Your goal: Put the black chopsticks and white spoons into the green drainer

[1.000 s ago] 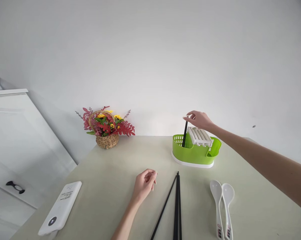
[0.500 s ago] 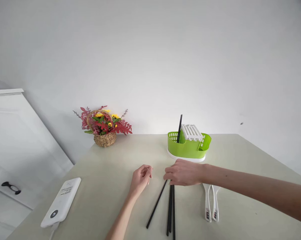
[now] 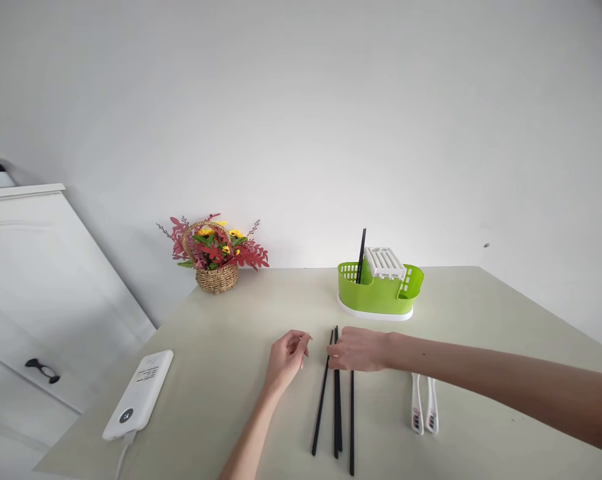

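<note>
Several black chopsticks (image 3: 337, 400) lie on the pale green table (image 3: 221, 347), pointing toward me. My right hand (image 3: 358, 349) rests over their far ends, fingers curled and pinching one of them. To their left, my left hand (image 3: 287, 357) sits on the table, loosely curled and holding nothing. Behind stands a green cutlery holder (image 3: 381, 293) with a white slotted insert, and one black chopstick (image 3: 361, 256) stands upright in it. Two white spoons (image 3: 425, 407) lie right of the chopsticks, their bowls hidden under my right forearm.
A wicker basket of red and yellow flowers (image 3: 215, 257) stands at the back left by the wall. A white power bank (image 3: 141, 395) with a cable lies near the table's left edge. A white cabinet (image 3: 35, 293) stands to the left.
My right hand let go of the chopstick standing in the green holder, came down to the chopsticks on the table and closed on them. They have shifted and spread a little. My left hand stayed put.
</note>
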A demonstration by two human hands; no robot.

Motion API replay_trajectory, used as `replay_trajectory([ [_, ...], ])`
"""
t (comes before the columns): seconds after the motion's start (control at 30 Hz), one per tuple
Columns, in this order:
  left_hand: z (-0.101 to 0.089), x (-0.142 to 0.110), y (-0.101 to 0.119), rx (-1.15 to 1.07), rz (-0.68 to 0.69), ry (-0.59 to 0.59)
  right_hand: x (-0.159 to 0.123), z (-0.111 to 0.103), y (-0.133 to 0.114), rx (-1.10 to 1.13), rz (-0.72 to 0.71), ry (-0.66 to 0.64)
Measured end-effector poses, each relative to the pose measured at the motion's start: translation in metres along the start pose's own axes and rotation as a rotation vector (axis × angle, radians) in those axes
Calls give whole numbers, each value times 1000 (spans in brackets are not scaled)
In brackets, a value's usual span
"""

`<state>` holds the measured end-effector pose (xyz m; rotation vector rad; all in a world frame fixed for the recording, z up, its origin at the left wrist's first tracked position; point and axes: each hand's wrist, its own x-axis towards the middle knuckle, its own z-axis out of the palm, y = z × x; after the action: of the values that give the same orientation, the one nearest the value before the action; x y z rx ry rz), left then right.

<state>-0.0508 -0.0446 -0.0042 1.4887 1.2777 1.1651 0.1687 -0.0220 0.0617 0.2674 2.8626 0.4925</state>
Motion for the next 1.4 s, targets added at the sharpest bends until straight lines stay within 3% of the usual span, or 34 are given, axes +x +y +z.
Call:
replay_trajectory([
  [0.33,0,2,-6,43,16,-14,11,-3,-2,-10,-62,-1],
  [0.53,1,-1,-2,49,12,-31,8,-9,11,-3,-37,-48],
  [0.87,7,-20,31,54,5,-375,-17,-59,66,-60,203,-114],
  [1.1,11,-10,13,-135,-28,-231,-17,-85,79,-65,370,-56],
  [1.23,13,-10,15,-221,-92,-273,-24,-99,79,-34,429,-54],
  [1.4,14,-13,21,-179,-79,-324,-19,-98,73,-5,444,-89],
])
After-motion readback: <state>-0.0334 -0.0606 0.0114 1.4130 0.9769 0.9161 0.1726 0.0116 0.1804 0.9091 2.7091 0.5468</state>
